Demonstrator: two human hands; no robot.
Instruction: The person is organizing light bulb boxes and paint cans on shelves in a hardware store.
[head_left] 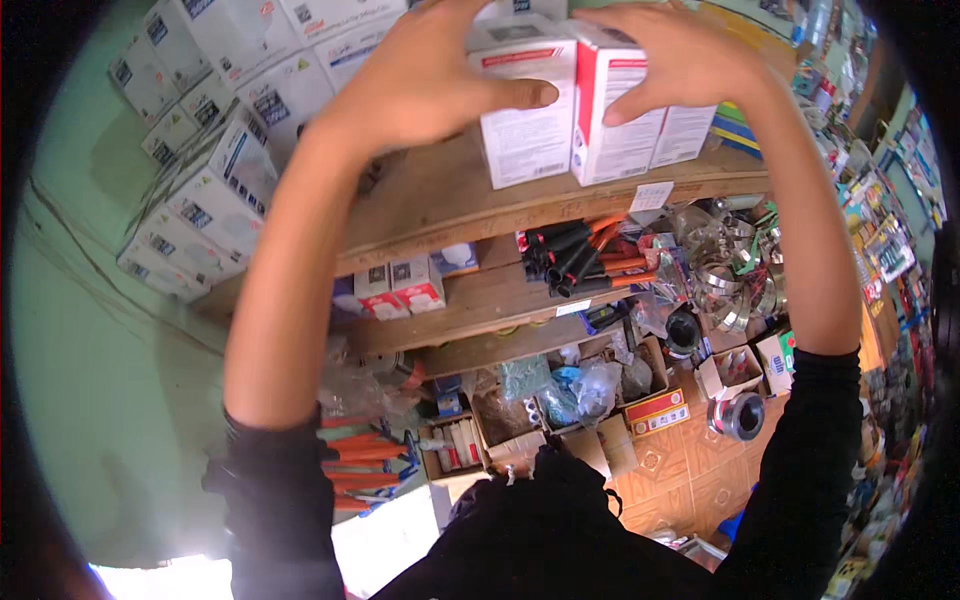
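Observation:
Both my arms reach up to a wooden shelf (430,205) where small cartons stand upright. My left hand (430,80) is at the left side of a white carton (528,135) with a red stripe, its thumb across the front face; its other fingers are partly cut off by the top edge. My right hand (690,60) grips a red-and-white carton (603,135) close beside it, thumb on the front and fingers over the top. Another white carton (682,135) stands to the right, partly behind that hand.
White boxes (275,105) are stacked at the left by a green wall (90,400). Lower shelves hold small red-and-white boxes (415,285), black-and-orange handled tools (575,255) and metal clamps (735,270). Open cartons, bags and a dark roll (738,416) lie on the tiled floor (690,480).

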